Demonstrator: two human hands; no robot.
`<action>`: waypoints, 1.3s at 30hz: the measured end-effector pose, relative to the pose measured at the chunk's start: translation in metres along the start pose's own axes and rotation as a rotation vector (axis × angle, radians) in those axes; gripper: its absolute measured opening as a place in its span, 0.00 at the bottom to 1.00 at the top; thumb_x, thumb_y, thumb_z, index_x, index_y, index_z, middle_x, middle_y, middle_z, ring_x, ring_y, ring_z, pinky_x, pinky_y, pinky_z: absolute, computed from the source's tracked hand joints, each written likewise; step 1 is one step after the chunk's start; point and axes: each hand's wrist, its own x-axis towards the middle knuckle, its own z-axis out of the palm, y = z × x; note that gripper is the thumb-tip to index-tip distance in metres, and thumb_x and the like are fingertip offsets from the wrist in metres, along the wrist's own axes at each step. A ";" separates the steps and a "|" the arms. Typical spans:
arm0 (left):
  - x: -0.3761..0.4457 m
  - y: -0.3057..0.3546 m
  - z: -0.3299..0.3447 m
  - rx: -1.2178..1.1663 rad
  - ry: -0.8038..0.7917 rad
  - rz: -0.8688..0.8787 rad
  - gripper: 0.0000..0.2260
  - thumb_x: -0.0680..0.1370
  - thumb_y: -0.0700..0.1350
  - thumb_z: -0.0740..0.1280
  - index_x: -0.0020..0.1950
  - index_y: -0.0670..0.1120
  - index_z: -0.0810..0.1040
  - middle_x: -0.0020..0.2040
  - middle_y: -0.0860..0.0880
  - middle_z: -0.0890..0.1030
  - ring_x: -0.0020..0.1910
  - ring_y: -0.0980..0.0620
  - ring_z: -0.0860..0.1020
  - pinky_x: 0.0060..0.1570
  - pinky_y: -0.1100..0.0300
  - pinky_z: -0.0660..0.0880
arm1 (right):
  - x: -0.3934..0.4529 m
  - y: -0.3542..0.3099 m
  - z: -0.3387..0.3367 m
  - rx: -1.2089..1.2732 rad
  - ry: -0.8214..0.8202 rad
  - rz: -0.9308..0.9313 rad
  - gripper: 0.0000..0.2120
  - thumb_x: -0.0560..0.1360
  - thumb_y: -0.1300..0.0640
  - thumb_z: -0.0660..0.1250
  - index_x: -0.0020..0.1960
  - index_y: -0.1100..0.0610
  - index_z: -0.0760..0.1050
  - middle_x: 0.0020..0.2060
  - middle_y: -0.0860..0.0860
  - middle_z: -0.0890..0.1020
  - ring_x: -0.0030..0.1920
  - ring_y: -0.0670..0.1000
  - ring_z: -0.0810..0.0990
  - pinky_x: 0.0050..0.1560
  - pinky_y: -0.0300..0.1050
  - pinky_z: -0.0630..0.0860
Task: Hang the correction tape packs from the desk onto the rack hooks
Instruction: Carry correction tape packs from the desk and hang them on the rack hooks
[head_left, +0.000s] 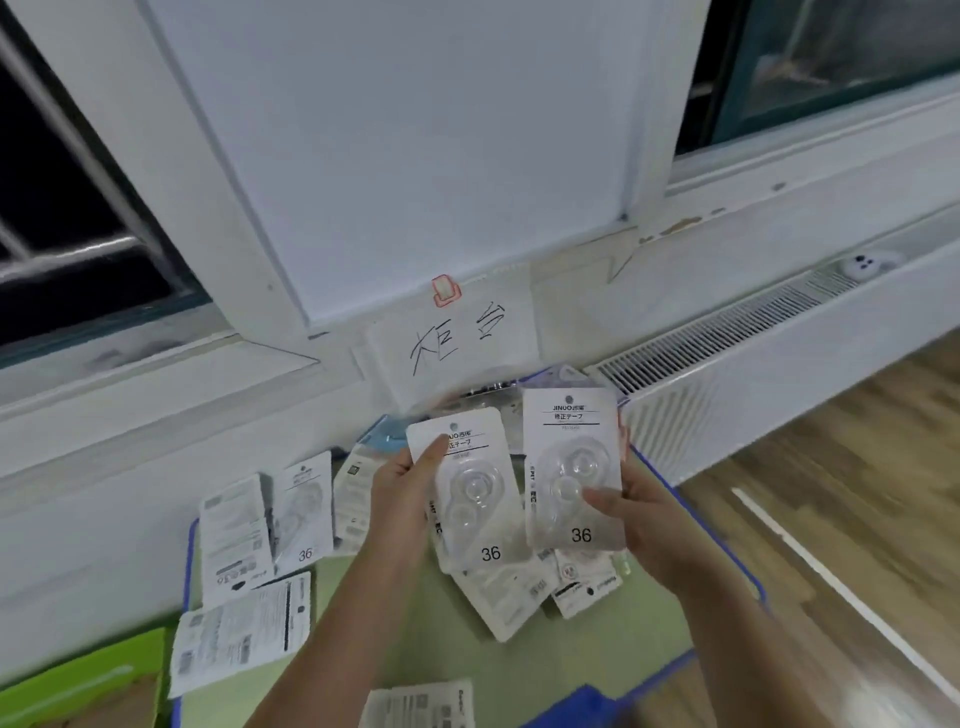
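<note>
Taking the handwritten white paper sign taped below the window as the landmark: far down to its left, white card correction tape packs lie scattered, some face down, on the pale green tabletop with its blue edge. Straight below the sign, the person's left hand holds up one white card pack with a clear blister, printed "36", thumb across its top left corner and fingers curled behind. Just right of that, still under the sign, the right hand grips a second matching pack marked "36", thumb pressed on the blister. More packs lie beneath both hands. Off to the sign's right runs a white slatted radiator cover.
</note>
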 end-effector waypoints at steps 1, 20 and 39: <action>-0.001 -0.002 0.007 0.016 -0.034 -0.023 0.03 0.75 0.41 0.71 0.46 0.45 0.85 0.48 0.44 0.85 0.53 0.42 0.81 0.59 0.45 0.75 | -0.013 0.001 -0.001 0.020 0.043 -0.022 0.17 0.74 0.66 0.64 0.62 0.63 0.73 0.54 0.62 0.82 0.54 0.64 0.81 0.52 0.59 0.79; -0.278 -0.118 0.277 0.386 -1.144 -0.247 0.06 0.75 0.43 0.71 0.49 0.42 0.83 0.46 0.43 0.85 0.46 0.43 0.83 0.52 0.51 0.78 | -0.427 0.032 -0.119 0.355 1.043 -0.366 0.21 0.69 0.62 0.68 0.61 0.65 0.74 0.54 0.64 0.82 0.50 0.61 0.83 0.47 0.53 0.81; -0.704 -0.255 0.522 0.378 -1.690 -0.293 0.07 0.75 0.43 0.71 0.50 0.40 0.82 0.47 0.41 0.85 0.44 0.41 0.82 0.52 0.48 0.77 | -0.839 0.029 -0.306 0.233 1.569 -0.629 0.11 0.78 0.68 0.60 0.58 0.64 0.75 0.48 0.58 0.85 0.45 0.54 0.84 0.42 0.47 0.81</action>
